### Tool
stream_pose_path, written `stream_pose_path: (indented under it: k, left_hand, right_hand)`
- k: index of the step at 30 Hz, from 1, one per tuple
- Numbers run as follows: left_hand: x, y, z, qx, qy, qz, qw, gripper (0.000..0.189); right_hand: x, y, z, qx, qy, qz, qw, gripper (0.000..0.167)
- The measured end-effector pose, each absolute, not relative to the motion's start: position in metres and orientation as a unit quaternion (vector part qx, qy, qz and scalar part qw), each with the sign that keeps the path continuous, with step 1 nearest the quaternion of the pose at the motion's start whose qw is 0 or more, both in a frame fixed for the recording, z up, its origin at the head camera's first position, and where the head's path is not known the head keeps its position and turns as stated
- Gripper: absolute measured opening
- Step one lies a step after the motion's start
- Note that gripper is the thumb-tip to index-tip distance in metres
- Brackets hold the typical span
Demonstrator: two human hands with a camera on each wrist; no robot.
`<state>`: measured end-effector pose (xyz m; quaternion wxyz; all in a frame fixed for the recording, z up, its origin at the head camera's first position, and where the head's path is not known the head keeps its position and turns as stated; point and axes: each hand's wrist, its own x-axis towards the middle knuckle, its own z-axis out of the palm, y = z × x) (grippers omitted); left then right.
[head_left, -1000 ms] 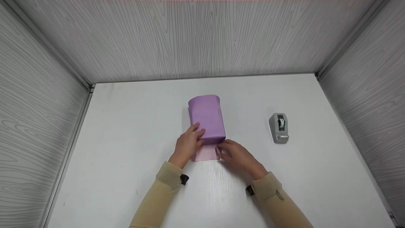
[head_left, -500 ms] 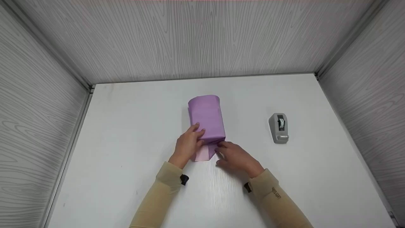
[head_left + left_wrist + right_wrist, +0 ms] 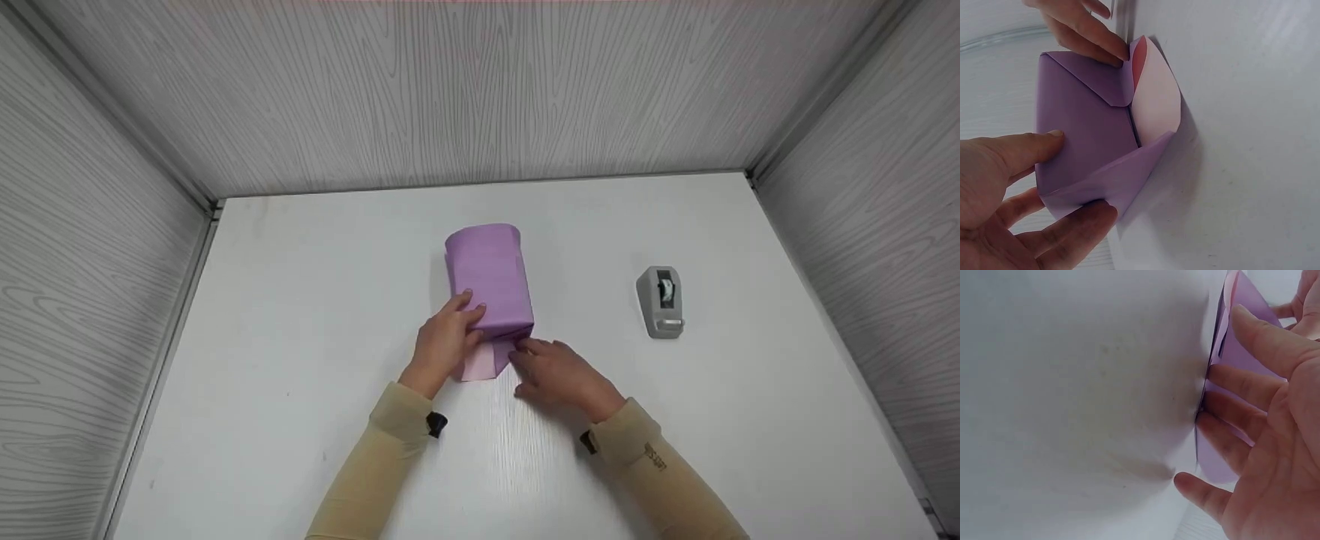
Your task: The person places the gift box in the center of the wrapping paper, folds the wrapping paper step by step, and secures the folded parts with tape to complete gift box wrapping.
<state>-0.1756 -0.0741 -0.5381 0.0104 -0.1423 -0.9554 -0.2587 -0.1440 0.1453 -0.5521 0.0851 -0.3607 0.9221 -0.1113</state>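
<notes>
A white table (image 3: 337,300) lay under everything. On its middle was the purple paper parcel (image 3: 491,274). The left hand (image 3: 441,341) held it, thumb and fingers around its near left edge. The right hand (image 3: 561,375) had straight fingers, spread apart (they touched the near right corner). A gray tape holder (image 3: 661,304) sat to the right. A little pink flap (image 3: 478,364) stuck out in front.

Lettering (image 3: 655,457) on right sleeve (image 3: 670,480), perhaps "Let's"

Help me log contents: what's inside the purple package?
Only the pale pink inner side of the purple paper is visible, on the near flap; anything deeper is covered.
</notes>
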Motion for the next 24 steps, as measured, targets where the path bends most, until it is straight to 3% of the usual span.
stream_pose_path:
  k: [6, 15, 17, 22, 24]
  left_hand:
    - [-0.175, -0.074, -0.537, -0.144, -0.958, -0.248, 0.011, 0.046]
    - [-0.175, -0.074, -0.536, -0.15, -0.96, -0.236, 0.017, 0.045]
    - [-0.175, -0.074, -0.536, -0.149, -0.96, -0.236, 0.017, 0.046]
    - [-0.175, -0.074, -0.537, -0.143, -0.959, -0.243, 0.013, 0.046]
    - [-0.175, -0.073, -0.537, -0.142, -0.959, -0.244, 0.01, 0.046]
  right_hand:
    - [-0.126, 0.139, -0.55, -0.352, 0.928, -0.052, 0.106, 0.071]
    - [-0.103, 0.127, -0.543, -0.402, 0.895, -0.079, 0.175, 0.065]
    - [-0.107, 0.129, -0.543, -0.414, 0.892, -0.097, 0.155, 0.06]
    - [-0.124, 0.137, -0.545, -0.404, 0.907, -0.113, 0.028, 0.049]
    - [-0.13, 0.141, -0.547, -0.386, 0.915, -0.118, 0.007, 0.049]
